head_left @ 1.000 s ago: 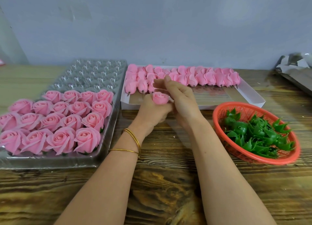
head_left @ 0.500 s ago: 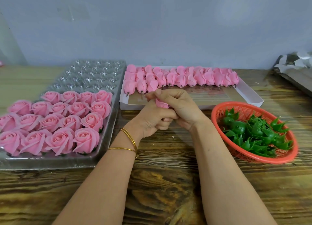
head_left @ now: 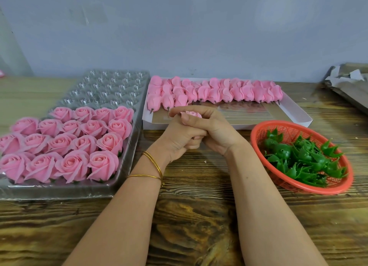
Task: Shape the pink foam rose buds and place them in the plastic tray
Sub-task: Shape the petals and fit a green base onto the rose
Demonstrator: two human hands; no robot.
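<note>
The pink foam rose bud [head_left: 191, 114] sits cupped between both hands, only its curled top petals peeping out above the fingers. The left hand [head_left: 179, 139] wraps it from the near side and the right hand [head_left: 211, 129] folds over it, the two pressed together and closed around the bud, just in front of the white box [head_left: 298, 116] where the unshaped buds [head_left: 215, 93] lie in rows with their dark stubs pointing toward the person. Foam like this looks very light and soft (it should dent or tear if pinched hard), so the petals probably want gentle rolling pressure, with any firmer hold taken low at the base. To the left, the plastic tray [head_left: 111, 86] holds finished roses [head_left: 65, 144] in its near rows; its far cups stand open. A red basket [head_left: 298, 188] of green calyxes [head_left: 302, 158] rests on the table [head_left: 189, 226] to the right.
</note>
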